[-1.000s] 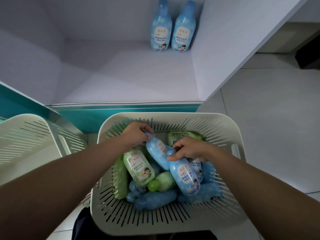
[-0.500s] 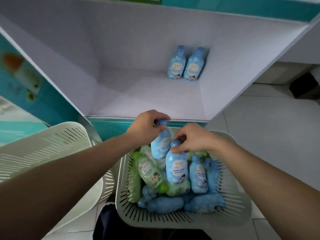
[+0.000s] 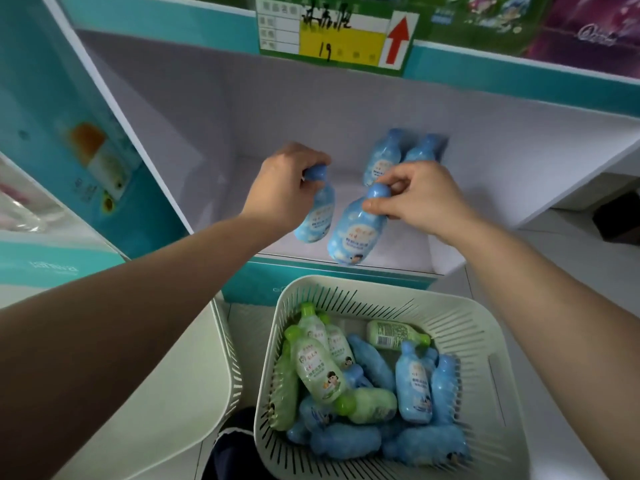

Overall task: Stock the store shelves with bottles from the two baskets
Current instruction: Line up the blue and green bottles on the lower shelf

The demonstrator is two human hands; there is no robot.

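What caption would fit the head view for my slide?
Left hand holds one blue bottle by its cap, right hand a second blue bottle, at the shelf above the basket.

Both hands lifted 2 blue bottles out of basket, now over shelf front edge.

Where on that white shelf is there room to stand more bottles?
The shelf floor is bare from its left wall across to the two standing blue bottles, and along its front edge. Crowded: the back right corner where those stand, and the basket, packed with bottles.
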